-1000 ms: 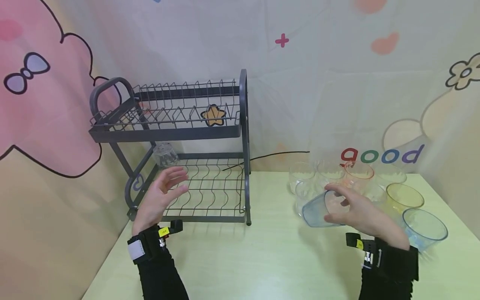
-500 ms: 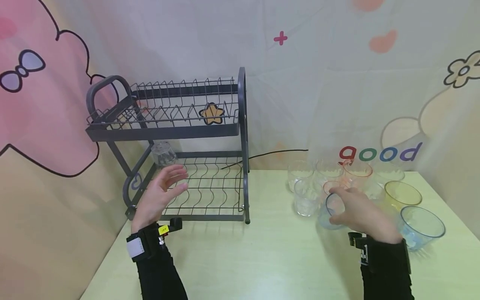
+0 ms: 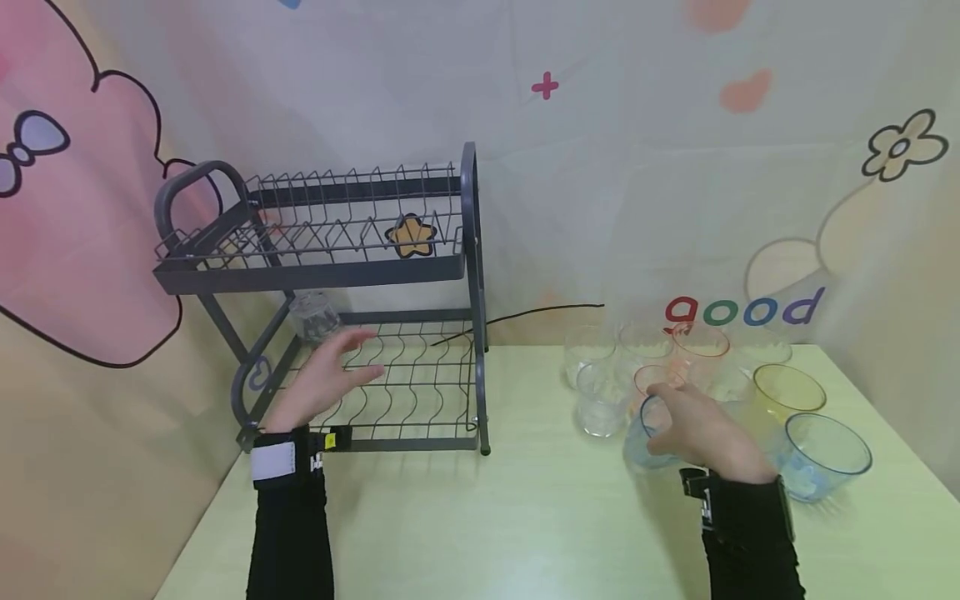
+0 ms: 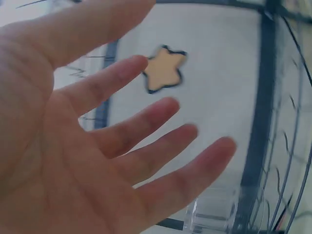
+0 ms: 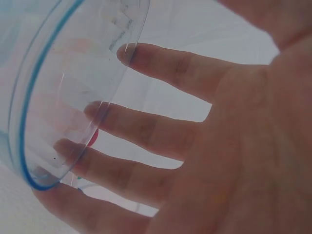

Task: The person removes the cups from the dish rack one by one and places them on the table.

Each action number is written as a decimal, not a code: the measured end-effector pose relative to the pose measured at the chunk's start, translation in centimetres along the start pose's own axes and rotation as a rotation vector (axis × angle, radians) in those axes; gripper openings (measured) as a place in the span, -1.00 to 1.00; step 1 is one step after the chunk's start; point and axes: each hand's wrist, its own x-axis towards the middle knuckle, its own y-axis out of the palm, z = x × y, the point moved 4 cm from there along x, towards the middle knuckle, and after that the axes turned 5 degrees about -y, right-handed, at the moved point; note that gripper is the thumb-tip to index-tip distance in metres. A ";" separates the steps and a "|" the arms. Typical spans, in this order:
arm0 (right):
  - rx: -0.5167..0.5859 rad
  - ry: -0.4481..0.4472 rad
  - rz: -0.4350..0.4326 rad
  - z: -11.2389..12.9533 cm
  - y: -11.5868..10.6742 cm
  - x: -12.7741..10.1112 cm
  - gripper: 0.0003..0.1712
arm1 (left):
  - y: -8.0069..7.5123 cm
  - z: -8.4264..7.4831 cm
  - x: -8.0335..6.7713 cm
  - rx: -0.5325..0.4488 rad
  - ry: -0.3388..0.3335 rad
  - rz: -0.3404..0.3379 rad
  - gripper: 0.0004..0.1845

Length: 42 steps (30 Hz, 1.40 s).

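At lower right, the right hand (image 3: 693, 433) grasps the blue-rimmed cup (image 3: 649, 435), best lifted level, while the left hand (image 3: 324, 382) hovers relaxed, empty.

The right hand (image 3: 701, 437) covers much of the blue-rimmed cup (image 3: 648, 433) at lower right of the head view, so the grip itself stays unclear. In the right wrist view that cup (image 5: 68, 92) is cut off by the left and top edges. The cluster of clear glasses (image 3: 600, 379) blurs together at centre right. The left hand (image 4: 83, 146) runs off the frame's left and bottom edges, and the small glass (image 4: 212, 214) below it is cropped and blurred.
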 end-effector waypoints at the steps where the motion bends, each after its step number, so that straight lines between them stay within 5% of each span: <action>1: -0.004 0.005 0.001 0.0 0.0 0.0 -0.14 | -0.1 0.1 0.4 0.041 -0.001 -0.013 -0.37; 7: -0.014 0.024 0.001 -0.2 0.0 0.0 -0.13 | -1.5 1.7 2.7 0.278 -0.057 -0.119 -0.46; 17: -0.003 0.030 0.001 -0.4 1.3 0.2 -0.13 | -4.6 4.3 5.6 0.505 -0.110 -0.319 -0.41; 26: -0.011 0.057 -0.036 -0.7 0.7 -0.2 -0.15 | -3.9 5.5 9.5 0.610 -0.241 -0.251 -0.28; 32: -0.020 0.106 -0.011 -0.2 1.2 0.1 -0.18 | -3.6 6.5 10.2 0.644 -0.365 -0.217 -0.29; 42: 0.012 0.159 -0.004 0.2 1.6 0.6 -0.19 | -3.9 6.5 10.1 0.622 -0.305 -0.246 -0.28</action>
